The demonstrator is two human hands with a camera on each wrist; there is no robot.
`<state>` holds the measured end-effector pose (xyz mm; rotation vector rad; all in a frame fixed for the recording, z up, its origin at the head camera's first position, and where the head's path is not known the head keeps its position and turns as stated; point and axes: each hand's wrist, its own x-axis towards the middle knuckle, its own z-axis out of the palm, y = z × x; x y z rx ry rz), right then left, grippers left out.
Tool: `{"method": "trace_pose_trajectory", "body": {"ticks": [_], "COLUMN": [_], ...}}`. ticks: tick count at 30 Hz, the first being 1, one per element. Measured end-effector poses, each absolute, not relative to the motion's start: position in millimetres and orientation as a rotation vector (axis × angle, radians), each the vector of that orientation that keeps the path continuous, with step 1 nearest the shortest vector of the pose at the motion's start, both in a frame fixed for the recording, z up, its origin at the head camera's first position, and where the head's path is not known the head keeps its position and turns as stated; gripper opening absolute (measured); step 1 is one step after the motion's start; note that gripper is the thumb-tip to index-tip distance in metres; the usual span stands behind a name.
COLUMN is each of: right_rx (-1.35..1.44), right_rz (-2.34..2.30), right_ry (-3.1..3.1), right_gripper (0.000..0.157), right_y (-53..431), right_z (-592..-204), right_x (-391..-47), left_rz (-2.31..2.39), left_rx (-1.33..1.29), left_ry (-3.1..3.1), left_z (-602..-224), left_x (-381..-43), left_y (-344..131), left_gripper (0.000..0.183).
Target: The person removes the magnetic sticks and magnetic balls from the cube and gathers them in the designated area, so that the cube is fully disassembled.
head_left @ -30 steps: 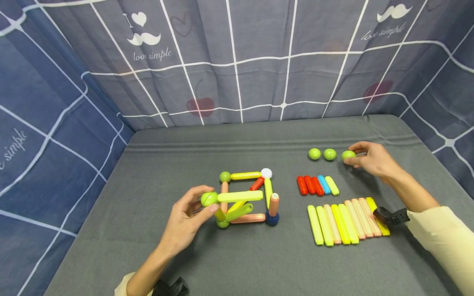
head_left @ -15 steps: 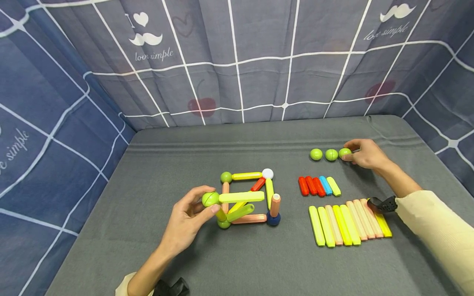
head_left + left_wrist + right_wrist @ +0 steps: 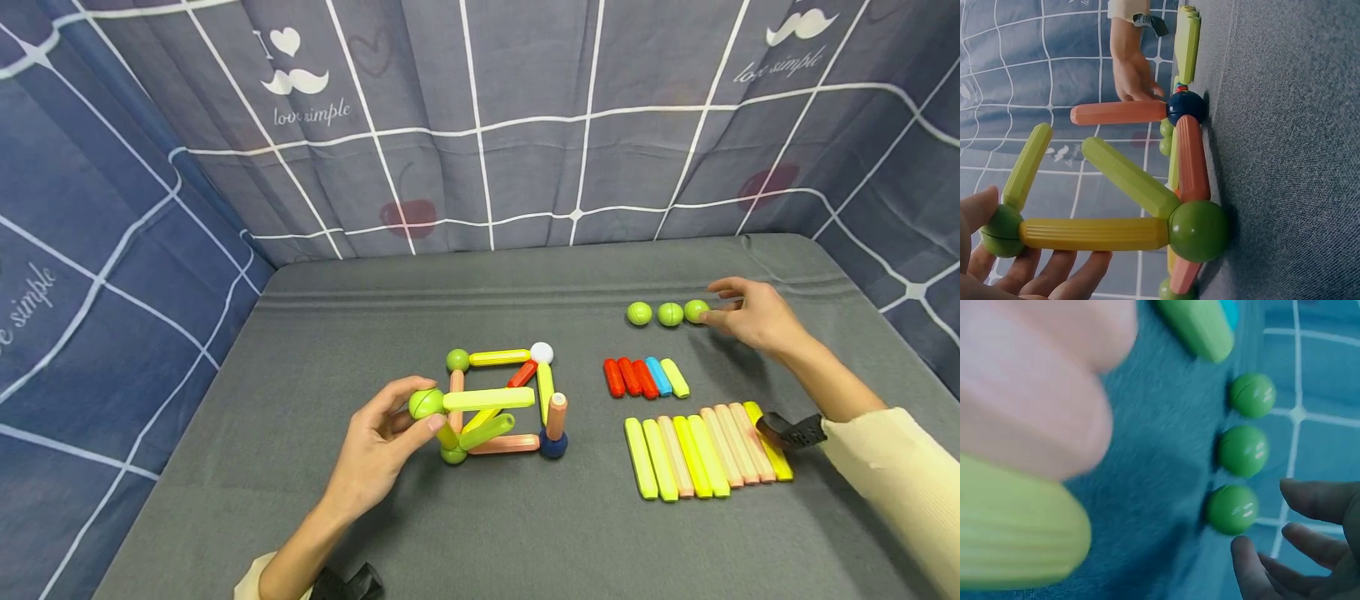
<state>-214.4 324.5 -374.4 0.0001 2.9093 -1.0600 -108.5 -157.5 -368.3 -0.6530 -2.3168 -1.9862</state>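
Observation:
My left hand (image 3: 378, 442) pinches a green ball (image 3: 426, 403) between thumb and fingers. That ball tops an upright yellow stick (image 3: 1094, 234), and a light green stick (image 3: 489, 399) juts right from it. Below is a frame of sticks and balls, with a navy ball (image 3: 553, 442), a white ball (image 3: 542, 354) and green corner balls (image 3: 1199, 231). A pink stick (image 3: 557, 415) stands on the navy ball. At the back right, my right hand (image 3: 759, 317) is beside the rightmost loose green ball (image 3: 1232, 510), fingers spread and one fingertip right at its edge. Two more green balls (image 3: 670, 314) line up left of it.
Short red sticks (image 3: 625, 377), a blue stick (image 3: 659, 376) and a short light green stick (image 3: 675, 377) lie in a row at right. Nearer me, several long yellow, green and pink sticks (image 3: 697, 454) lie side by side. A patterned curtain (image 3: 525, 125) borders the grey tabletop (image 3: 360, 317).
My right hand has slid the rightmost green ball left, close to the other two, then loosened its fingers and drawn slightly right. The left hand keeps its hold on the framework's green ball.

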Motion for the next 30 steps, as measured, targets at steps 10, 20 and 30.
{"method": "trace_pose_trajectory", "body": {"ticks": [10, 20, 30], "right_rx": [-0.37, -0.573, -0.624], "right_rz": [-1.276, -1.479, -1.476], "right_ry": [2.831, 2.353, 2.288], "right_gripper": [0.037, 0.036, 0.013], "right_y": [250, 178, 155], "right_z": [-357, -367, -378], "right_x": [-149, -114, -118], "left_rz": [-1.993, -2.0, -1.992], "left_rx": [-0.628, -0.626, -0.63], "left_ry": [-2.309, -2.305, -2.3], "left_z": [-369, -369, -370], "left_x": [-107, -108, -108], "left_y": [-158, -157, -157], "left_gripper": [0.036, 0.036, 0.036]}}
